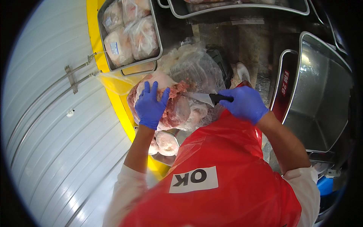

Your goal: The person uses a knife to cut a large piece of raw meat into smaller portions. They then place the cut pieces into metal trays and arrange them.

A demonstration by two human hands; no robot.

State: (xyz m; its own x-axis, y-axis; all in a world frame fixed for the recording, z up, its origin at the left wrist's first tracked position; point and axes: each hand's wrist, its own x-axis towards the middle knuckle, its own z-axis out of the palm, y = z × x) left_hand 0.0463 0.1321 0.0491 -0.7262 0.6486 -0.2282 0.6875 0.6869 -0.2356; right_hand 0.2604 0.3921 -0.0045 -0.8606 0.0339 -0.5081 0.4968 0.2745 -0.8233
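A large piece of raw meat (177, 113) with pale fat and red flesh lies in front of me, on and beside clear plastic wrapping (202, 70). My left hand (152, 106), in a blue glove, rests on top of the meat with its fingers spread. In my right hand (245, 103), also gloved in blue, is the black handle of a knife (206, 99). The blade points left, and its tip meets the ragged red flesh, partly hidden there.
A metal bin (159, 38) of bagged meat (141, 39) stands at the far left, by a ribbed white wall (45, 98). More meat pieces (166, 143) lie nearer me. A deep steel bin (319, 102) is at the right; another steel bin (242, 5) holds meat at the back.
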